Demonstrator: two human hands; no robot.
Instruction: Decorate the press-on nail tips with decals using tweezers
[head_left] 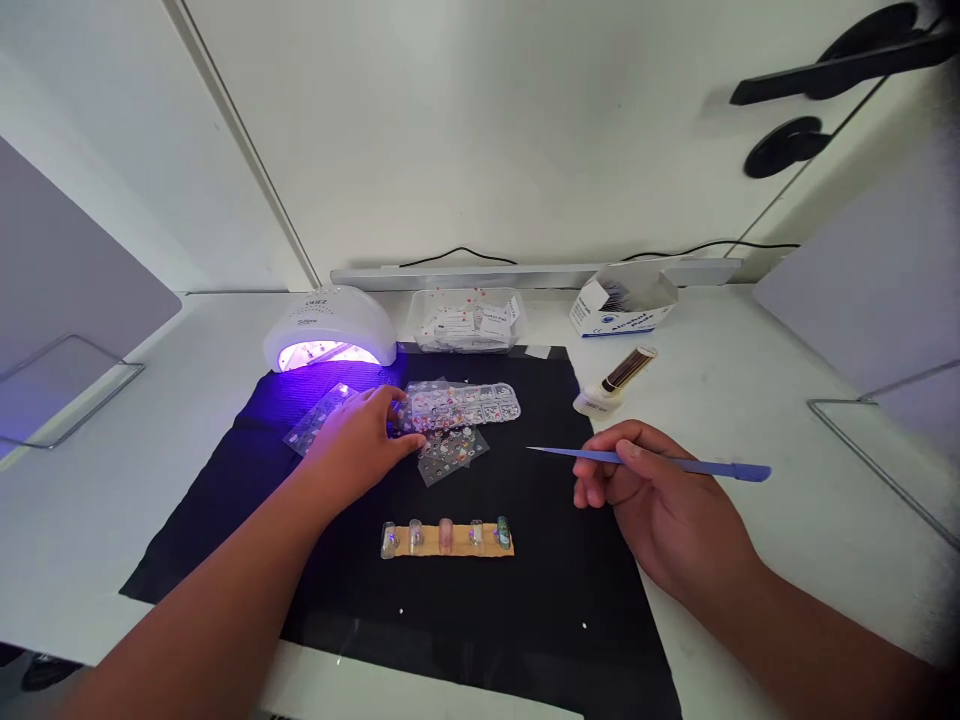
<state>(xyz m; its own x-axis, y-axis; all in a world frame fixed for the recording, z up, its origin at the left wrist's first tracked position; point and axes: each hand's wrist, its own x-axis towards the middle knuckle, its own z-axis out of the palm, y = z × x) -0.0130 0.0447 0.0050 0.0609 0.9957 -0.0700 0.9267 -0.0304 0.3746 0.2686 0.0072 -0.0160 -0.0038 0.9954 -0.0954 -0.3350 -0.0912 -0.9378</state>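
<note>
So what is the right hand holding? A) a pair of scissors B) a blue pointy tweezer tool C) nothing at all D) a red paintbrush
B: the right hand grips a thin blue tweezer tool whose pointed tip sticks out to the left over the black mat, while the left hand rests on the sticker sheets.

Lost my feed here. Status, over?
Left hand on sticker sheets. Right hand grips blue tweezers. Nail tips strip untouched between hands, nothing blocking it.
</note>
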